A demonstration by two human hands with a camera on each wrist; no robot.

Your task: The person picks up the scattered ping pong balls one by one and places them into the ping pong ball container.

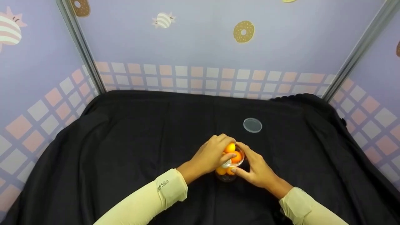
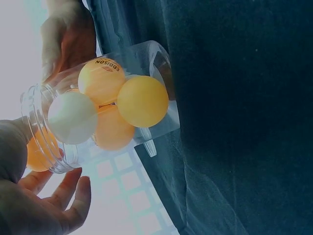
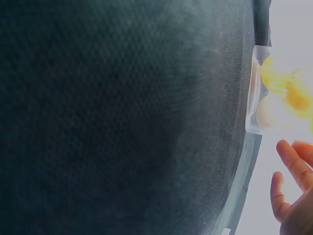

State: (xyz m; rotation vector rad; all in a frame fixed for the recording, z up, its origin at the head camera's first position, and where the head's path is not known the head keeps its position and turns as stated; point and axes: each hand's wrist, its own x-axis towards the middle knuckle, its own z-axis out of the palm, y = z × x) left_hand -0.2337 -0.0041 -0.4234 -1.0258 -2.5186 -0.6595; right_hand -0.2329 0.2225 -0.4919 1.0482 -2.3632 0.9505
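A clear plastic jar with a threaded neck holds several orange ping-pong balls and a white ping-pong ball. In the head view it stands on the black cloth between both hands. My right hand grips the jar near its rim, thumb on the near side and fingers on the far side. My left hand lies over the mouth, its thumb and fingers about an orange ping-pong ball. The left wrist view shows an orange ball at the neck, beside the left fingers; the palm partly hides it.
A clear round lid lies on the black cloth beyond the right hand. Patterned panels stand behind and at both sides, with metal posts at the corners.
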